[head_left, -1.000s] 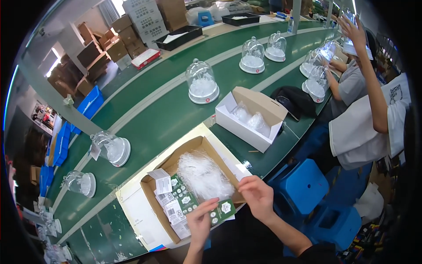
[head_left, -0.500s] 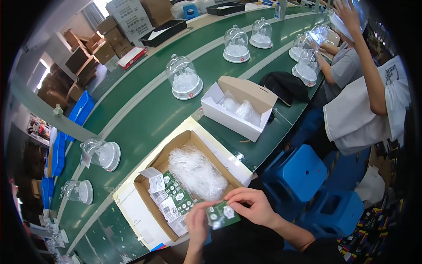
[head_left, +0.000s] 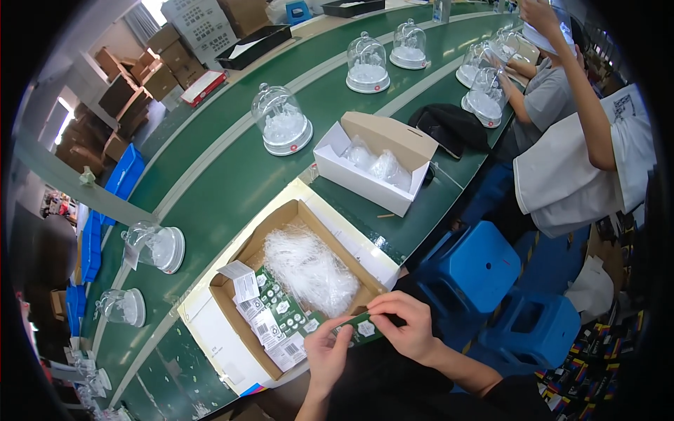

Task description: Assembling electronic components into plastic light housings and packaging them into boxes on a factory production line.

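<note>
Between my two hands is a small green printed card [head_left: 364, 328]. My left hand [head_left: 326, 354] pinches its left end between thumb and fingers. The fingers of my right hand [head_left: 406, 324] are closed on its right end. Both hands are at the near corner of an open cardboard tray [head_left: 233, 321]. In that tray lies a tangled bundle of clear plastic strands [head_left: 309, 270]. Beside the bundle, more green cards [head_left: 277, 295] and white barcode labels [head_left: 263, 328] lie in a row.
A white box [head_left: 358, 184] holding bagged clear pieces stands beyond the tray on the green bench. Several clear domes [head_left: 282, 119] on white bases stand along it. A black cloth item [head_left: 449, 130] lies near a co-worker's arm [head_left: 597, 123]. Blue stools [head_left: 484, 266] are at right.
The green card has tilted and shows less of its face. My left thumb has come over its left end. The whole view has shifted slightly.
</note>
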Motion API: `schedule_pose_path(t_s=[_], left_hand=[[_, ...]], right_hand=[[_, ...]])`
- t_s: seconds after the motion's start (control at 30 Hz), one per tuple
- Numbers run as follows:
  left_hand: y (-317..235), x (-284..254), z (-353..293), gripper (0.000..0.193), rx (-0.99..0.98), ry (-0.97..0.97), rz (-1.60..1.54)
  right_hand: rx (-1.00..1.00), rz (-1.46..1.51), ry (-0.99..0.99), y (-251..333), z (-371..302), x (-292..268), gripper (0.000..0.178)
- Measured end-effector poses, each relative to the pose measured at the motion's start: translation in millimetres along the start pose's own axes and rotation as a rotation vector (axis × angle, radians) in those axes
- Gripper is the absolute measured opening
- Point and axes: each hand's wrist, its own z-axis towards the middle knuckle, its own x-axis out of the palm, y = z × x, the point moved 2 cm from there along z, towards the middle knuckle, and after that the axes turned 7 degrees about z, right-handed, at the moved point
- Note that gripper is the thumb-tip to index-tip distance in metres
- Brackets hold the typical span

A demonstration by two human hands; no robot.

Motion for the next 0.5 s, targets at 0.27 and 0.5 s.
schedule_pose_path(t_s=[0.27, 0.5], left_hand=[[-2.4, 1.3, -5.7, 0.015, 0.104, -0.138, 0.009], [-10.2, 0.3, -0.9, 0.015, 0.132, -0.147, 0.030]], right_hand=[[-0.057, -0.011, -0.019, 4.2, -2.7, -2.3, 0.013], [-0.152, -0.112, -0.020, 1.9, 6.1, 1.6, 0.014]])
